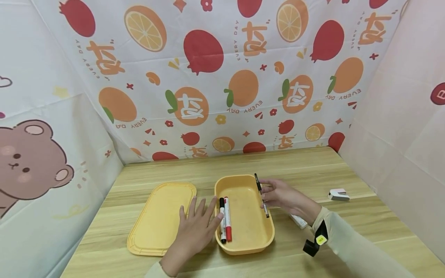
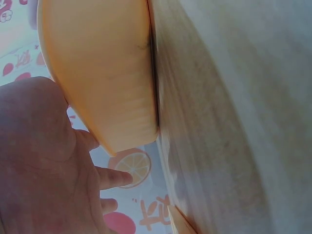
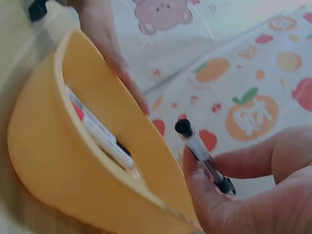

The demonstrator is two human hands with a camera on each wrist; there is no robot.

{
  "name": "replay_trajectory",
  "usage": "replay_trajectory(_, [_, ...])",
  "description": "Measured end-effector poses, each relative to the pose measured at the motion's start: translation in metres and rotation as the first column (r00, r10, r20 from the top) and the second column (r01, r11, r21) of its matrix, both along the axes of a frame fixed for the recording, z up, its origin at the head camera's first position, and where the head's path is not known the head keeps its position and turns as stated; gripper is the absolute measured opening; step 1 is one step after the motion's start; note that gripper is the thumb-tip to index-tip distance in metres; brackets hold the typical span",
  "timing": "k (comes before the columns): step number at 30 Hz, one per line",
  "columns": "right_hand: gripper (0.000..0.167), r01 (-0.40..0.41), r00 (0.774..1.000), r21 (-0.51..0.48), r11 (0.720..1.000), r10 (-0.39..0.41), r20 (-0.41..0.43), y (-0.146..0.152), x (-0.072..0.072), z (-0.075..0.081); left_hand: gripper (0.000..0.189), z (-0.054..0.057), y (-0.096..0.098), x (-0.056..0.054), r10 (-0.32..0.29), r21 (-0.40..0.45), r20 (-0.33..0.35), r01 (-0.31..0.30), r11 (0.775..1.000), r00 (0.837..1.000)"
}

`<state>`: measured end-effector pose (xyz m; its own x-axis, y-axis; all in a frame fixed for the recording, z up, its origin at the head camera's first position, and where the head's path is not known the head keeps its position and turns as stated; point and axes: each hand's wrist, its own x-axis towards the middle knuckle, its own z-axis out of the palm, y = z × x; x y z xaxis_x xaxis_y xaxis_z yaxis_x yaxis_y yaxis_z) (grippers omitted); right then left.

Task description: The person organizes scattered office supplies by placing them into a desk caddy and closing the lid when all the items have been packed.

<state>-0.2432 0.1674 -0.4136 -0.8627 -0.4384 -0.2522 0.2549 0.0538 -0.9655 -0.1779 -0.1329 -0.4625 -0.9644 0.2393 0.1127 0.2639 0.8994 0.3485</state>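
A yellow plastic box [image 1: 245,216] stands on the table, with a black-capped marker [image 1: 222,222] and a red-capped marker [image 1: 227,220] lying side by side along its left wall. Over the right rim, my right hand [image 1: 283,197] pinches a black pen [image 1: 262,197] between thumb and fingers. In the right wrist view the pen [image 3: 202,153] is tilted, with its clear barrel showing. My left hand [image 1: 196,226] has its fingers spread, the thumb at the box's left rim. In the left wrist view that hand [image 2: 44,156] lies beside the box's outer wall [image 2: 102,78].
Left of the box a flat yellow lid [image 1: 161,218] lies on the wooden table [image 1: 299,166]. A white and grey stapler [image 1: 338,194] sits at the right. Partly under my right wrist is a small white item [image 1: 298,221]. Printed cloth [image 1: 208,85] hangs behind the table.
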Motion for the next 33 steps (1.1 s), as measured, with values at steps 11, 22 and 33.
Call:
replay_trajectory(11, [0.068, 0.065, 0.995, -0.003, 0.998, -0.064, 0.072, -0.05, 0.019, -0.011, 0.065, 0.001, -0.001, -0.001, 0.004, -0.005, 0.014, -0.004, 1.0, 1.0])
replay_trajectory(22, [0.07, 0.073, 0.994, 0.035, 0.997, -0.075, 0.074, -0.073, 0.022, -0.033, 0.066, 0.004, -0.001, 0.0, 0.005, 0.003, 0.03, -0.005, 1.0, 1.0])
replay_trajectory(33, [0.075, 0.058, 0.998, 0.196, 0.979, -0.062, 0.015, -0.087, 0.023, -0.044, 0.063, 0.004, -0.001, 0.002, 0.003, 0.016, 0.032, -0.004, 1.0, 0.999])
